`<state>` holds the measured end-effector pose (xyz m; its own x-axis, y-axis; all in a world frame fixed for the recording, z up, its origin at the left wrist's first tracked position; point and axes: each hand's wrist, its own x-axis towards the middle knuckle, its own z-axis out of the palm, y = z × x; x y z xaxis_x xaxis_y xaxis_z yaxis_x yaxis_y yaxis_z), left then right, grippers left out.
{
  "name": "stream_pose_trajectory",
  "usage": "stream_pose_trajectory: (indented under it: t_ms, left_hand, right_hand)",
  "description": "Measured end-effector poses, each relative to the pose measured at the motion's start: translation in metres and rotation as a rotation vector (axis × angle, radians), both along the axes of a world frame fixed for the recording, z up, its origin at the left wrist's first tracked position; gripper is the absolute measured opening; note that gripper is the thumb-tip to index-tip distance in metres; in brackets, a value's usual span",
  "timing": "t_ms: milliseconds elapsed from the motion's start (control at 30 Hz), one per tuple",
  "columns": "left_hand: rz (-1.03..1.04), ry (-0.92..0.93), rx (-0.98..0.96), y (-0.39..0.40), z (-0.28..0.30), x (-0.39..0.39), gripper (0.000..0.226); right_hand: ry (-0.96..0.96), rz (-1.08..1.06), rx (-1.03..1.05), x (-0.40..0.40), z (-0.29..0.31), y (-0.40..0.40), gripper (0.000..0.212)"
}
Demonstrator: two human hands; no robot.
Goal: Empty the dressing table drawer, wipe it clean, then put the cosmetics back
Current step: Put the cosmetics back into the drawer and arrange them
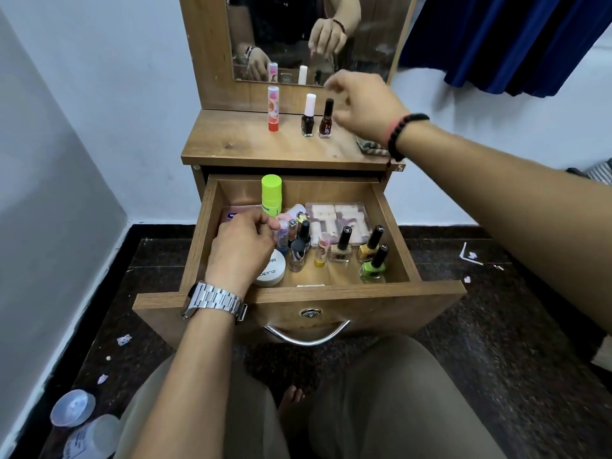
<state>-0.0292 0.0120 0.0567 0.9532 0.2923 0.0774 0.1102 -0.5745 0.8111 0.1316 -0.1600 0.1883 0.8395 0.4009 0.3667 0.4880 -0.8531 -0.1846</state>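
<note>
While the left hand [243,248] pinches a small tube [283,231] in the drawer [394,207], the right hand [361,106] hovers loose — fingers relaxed — beside a dark bottle [326,119].

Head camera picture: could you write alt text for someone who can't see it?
A seated person's left hand reaches among small cosmetics in an open wooden drawer, while the right hand hovers beside a dark nail polish bottle on the dressing table top. Two more items stand there below a mirror.
</note>
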Motion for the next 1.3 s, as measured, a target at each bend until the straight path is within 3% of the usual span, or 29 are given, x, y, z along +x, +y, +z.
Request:
stream_pose_trajectory:
  t_ms: [133, 333, 600, 767, 900, 1133, 1300]
  left_hand:
    - [0.007, -0.012, -0.009, 0.001, 0.0, 0.001, 0.022]
    - [-0.015, -0.012, 0.0, 0.003, -0.001, 0.002, 0.023]
    - [-0.016, 0.007, 0.009, 0.004, 0.0, 0.002, 0.024]
    - [-0.024, 0.022, 0.01, 0.001, 0.003, -0.001, 0.024]
    - [-0.025, 0.04, -0.007, 0.0, 0.006, -0.004, 0.023]
    - [-0.015, 0.029, 0.022, 0.0, 0.004, -0.003, 0.024]
    - [-0.012, 0.038, 0.039, 0.0, 0.005, -0.002, 0.027]
  right_hand:
    - [0.095, -0.073, -0.06, 0.037, 0.0, 0.011, 0.049]
    - [0.026, -0.104, 0.008, 0.05, -0.011, 0.009, 0.014]
    - [-0.079, -0.017, 0.022, -0.03, 0.016, -0.036, 0.01]
    - [0.2, 0.123, -0.047, -0.12, 0.01, -0.052, 0.011]
    - [0.292, 0.17, -0.207, -0.144, -0.027, -0.045, 0.012]
    - [0.22, 0.12, -0.484, -0.141, -0.067, -0.037, 0.016]
    - [0.18, 0.118, -0.515, -0.139, -0.075, -0.039, 0.014]
